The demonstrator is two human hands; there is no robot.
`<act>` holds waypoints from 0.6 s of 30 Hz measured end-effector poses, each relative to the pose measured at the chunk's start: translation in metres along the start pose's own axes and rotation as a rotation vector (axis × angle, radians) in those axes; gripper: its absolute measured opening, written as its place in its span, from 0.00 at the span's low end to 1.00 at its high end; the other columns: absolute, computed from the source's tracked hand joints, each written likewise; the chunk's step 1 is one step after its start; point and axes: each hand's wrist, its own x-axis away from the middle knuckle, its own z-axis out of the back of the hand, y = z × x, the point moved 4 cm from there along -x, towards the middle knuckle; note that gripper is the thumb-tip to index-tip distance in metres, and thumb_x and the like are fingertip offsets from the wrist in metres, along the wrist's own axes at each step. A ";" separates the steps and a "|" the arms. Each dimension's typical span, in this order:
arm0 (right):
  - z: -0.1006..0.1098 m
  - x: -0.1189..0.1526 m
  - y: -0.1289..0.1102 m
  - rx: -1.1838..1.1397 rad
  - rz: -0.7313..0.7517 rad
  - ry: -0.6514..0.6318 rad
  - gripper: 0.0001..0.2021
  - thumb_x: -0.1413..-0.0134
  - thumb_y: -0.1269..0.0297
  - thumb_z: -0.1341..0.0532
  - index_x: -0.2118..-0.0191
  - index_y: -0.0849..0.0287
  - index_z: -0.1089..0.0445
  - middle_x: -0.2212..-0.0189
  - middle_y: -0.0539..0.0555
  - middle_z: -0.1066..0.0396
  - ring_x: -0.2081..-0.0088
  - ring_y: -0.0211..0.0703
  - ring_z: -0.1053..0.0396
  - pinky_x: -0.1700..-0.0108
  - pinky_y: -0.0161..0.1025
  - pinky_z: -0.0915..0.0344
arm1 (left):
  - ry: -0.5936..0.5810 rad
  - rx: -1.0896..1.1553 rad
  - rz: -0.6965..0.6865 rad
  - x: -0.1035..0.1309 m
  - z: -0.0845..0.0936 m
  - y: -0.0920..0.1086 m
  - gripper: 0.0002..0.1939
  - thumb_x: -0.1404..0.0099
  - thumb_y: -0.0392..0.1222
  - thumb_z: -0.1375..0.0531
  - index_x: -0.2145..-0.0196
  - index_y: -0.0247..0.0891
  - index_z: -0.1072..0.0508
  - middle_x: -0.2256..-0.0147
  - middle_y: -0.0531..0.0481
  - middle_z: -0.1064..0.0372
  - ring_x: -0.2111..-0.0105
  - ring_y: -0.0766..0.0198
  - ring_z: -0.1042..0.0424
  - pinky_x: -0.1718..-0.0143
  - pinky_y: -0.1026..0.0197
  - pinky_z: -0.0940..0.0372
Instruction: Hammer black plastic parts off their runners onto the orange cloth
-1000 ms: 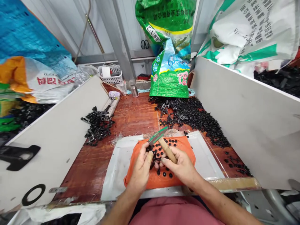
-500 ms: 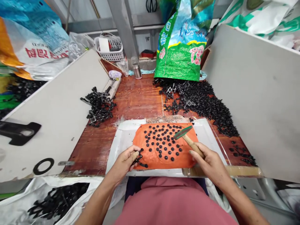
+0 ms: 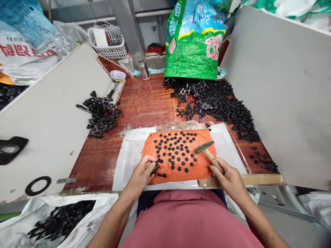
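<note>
In the head view, my left hand (image 3: 142, 172) pinches a black jointed plastic linkage (image 3: 156, 168) at the left side of an orange sheet (image 3: 147, 148). One arm of that linkage reaches over the sheet, close to the nearest discs. Several small black round discs (image 3: 177, 152) with raised centres are spread over the orange. My right hand (image 3: 227, 175) is closed around the wooden handle of a hammer (image 3: 212, 159). Its green-sided metal head hangs over the right part of the sheet. My fingers hide the handle's lower end.
A heap of black parts (image 3: 224, 106) spills from a green bag (image 3: 192, 58) at the back right. Linked black pieces (image 3: 102, 115) lie at left. Grey boards (image 3: 279, 86) flank the table. A steel bottle (image 3: 142, 67) and white basket (image 3: 108, 43) stand behind.
The view has shifted, so the surroundings sit a little lower-left to higher in frame. My left hand with the linkage is slightly nearer the discs. The hammer stays over the sheet's right part.
</note>
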 end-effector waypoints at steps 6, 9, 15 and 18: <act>-0.001 0.000 0.002 0.007 0.006 0.000 0.19 0.33 0.49 0.43 0.49 0.57 0.29 0.72 0.47 0.33 0.69 0.42 0.35 0.66 0.35 0.37 | 0.019 -0.028 -0.022 -0.006 -0.003 -0.004 0.25 0.41 0.64 0.36 0.61 0.41 0.36 0.79 0.64 0.43 0.83 0.74 0.46 0.82 0.71 0.56; -0.001 0.000 0.001 0.002 0.005 0.005 0.19 0.33 0.49 0.43 0.48 0.57 0.29 0.71 0.48 0.31 0.68 0.42 0.33 0.64 0.35 0.36 | 0.017 -0.055 -0.047 -0.008 -0.003 -0.005 0.23 0.40 0.62 0.37 0.61 0.41 0.36 0.79 0.63 0.43 0.82 0.73 0.45 0.82 0.70 0.55; 0.003 0.001 -0.010 0.072 0.039 0.005 0.16 0.32 0.51 0.44 0.51 0.56 0.28 0.68 0.48 0.26 0.68 0.42 0.29 0.64 0.34 0.36 | 0.055 -0.158 -0.114 -0.011 0.001 -0.006 0.17 0.39 0.56 0.37 0.63 0.41 0.34 0.79 0.62 0.42 0.80 0.71 0.43 0.78 0.69 0.47; 0.008 0.003 -0.029 0.222 0.100 0.000 0.17 0.29 0.53 0.47 0.45 0.54 0.29 0.61 0.51 0.22 0.64 0.44 0.25 0.62 0.36 0.34 | 0.058 -0.164 -0.124 -0.011 0.001 -0.007 0.17 0.40 0.55 0.37 0.64 0.41 0.34 0.79 0.62 0.41 0.79 0.70 0.43 0.77 0.68 0.46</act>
